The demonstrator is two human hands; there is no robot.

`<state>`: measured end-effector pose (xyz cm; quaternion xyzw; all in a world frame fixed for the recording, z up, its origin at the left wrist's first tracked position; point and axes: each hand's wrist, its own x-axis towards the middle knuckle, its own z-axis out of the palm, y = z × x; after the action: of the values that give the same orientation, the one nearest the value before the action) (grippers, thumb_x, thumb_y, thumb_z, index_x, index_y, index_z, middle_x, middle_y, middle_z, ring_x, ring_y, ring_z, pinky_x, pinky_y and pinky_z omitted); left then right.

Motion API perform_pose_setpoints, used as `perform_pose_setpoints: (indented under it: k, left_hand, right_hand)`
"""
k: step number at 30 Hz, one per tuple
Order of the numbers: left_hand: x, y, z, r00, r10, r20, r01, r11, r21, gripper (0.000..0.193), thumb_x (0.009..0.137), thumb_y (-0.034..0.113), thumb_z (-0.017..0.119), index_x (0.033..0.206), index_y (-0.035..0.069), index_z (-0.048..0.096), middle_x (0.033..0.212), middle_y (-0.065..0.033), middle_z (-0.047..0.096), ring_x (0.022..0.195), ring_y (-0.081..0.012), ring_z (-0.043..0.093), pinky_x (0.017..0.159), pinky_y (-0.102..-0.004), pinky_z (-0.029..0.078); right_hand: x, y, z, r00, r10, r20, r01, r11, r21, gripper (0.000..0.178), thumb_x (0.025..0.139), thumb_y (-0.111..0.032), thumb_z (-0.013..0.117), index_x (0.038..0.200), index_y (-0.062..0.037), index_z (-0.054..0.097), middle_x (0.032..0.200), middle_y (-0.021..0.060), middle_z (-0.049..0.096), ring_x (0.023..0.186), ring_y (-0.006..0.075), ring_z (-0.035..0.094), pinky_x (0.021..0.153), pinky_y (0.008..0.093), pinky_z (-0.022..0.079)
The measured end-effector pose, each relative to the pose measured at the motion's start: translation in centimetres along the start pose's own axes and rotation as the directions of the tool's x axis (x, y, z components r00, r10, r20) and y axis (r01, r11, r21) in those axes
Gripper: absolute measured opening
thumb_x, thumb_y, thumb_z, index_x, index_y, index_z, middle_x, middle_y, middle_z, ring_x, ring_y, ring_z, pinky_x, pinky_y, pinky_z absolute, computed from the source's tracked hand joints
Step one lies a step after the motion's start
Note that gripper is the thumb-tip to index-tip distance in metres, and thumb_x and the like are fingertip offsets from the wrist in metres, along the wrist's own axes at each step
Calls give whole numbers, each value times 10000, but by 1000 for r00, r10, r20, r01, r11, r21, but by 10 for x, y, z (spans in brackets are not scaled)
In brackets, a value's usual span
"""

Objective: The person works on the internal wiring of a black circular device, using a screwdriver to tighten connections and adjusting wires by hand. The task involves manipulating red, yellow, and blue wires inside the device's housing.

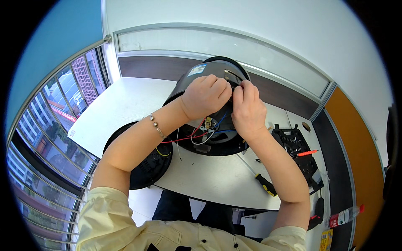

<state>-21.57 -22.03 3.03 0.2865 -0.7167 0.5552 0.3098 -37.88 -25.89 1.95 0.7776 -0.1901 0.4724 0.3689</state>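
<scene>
A dark cylindrical appliance (181, 85) lies tipped on the white table with its open end toward me. Red, blue and white wires run around a small terminal block (208, 123) inside that end. Both hands meet at its upper edge. My left hand (208, 96) is closed, fingers curled, and my right hand (249, 108) pinches close beside it. Whatever sits between my fingertips is hidden. A round black base cover (144, 172) rests below my left forearm, partly covered by it, with red and yellow wires reaching it.
To the right lies a black tool case (289, 140) with bits and a red-orange pen-like tool (307, 153). A black-and-yellow screwdriver (266, 185) lies near the table's front edge. A bottle with a red cap (344, 216) is at the lower right. Barred windows line the left.
</scene>
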Motion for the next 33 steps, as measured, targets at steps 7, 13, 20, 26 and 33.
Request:
perform_pose_setpoints:
  k: [7,13,20,26,33]
  left_hand:
    - [-5,0,7,999,-26,-38,26,1000,-1,341,578,82,597,911,12,611,800,-70,518,693,-213,551,535,-295,456]
    - [-3,-3,9,993,-52,-103,56,998,31,197,608,128,556,792,56,560,673,-25,412,588,-151,454,477,-239,390]
    - [0,0,10,989,-57,-133,60,998,21,197,605,121,553,791,57,564,667,-21,417,587,-154,460,468,-248,382]
    - [-1,0,8,987,-87,-133,88,996,4,195,598,116,557,784,58,561,666,-18,415,586,-160,459,464,-258,376]
    - [-5,0,1,990,-136,-47,135,990,-33,331,560,80,635,888,42,609,721,-41,481,636,-192,535,499,-292,422]
  right_hand:
    - [-2,-1,2,999,27,-18,-28,999,-20,265,681,-51,597,929,23,540,1000,129,525,829,248,544,547,291,508]
    - [-11,3,-13,970,229,75,-238,961,144,420,619,-51,679,1017,-31,548,1046,111,506,878,264,553,567,342,517]
    - [-6,1,-6,995,98,-1,-98,994,-44,247,688,-89,585,931,-50,562,953,91,525,766,204,563,528,286,506]
    - [-2,0,1,1000,13,-25,-15,997,-73,170,671,-105,574,828,-47,541,836,64,480,685,179,519,524,265,478]
    - [6,0,0,996,-73,-51,70,996,-57,139,673,-110,571,801,-62,544,826,54,470,682,172,512,547,276,461]
